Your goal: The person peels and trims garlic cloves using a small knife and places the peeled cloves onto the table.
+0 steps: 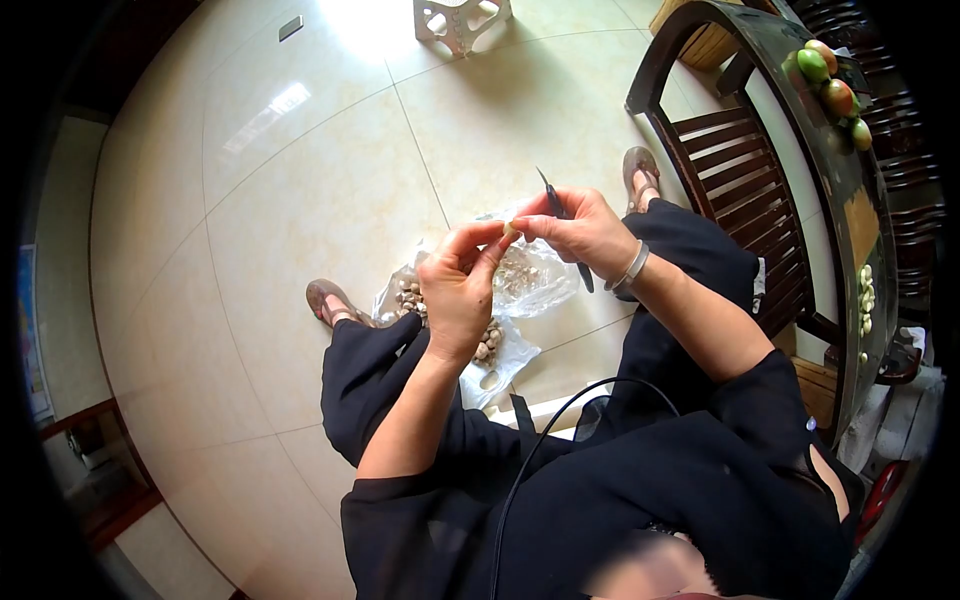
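Small pale piece [511, 230] held above a clear plastic bag [555, 285], left hand [460, 285] pinching it, right hand [585, 235] pinching its other side and clasping a dark knife [554, 203], brown lumps [487, 346] below, tiled floor [300, 200], wooden chair [735, 158] at right, fruit [838, 97] on table [830, 185], white stool [460, 28] beyond.

Nothing legible: no readable text, brand or number. Blue-and-white sheet [35, 335] on the wall [75, 250] past the floor's [300, 230] left edge: too blurred to read. Stool [459, 27] near floor's far edge: pattern unresolved.
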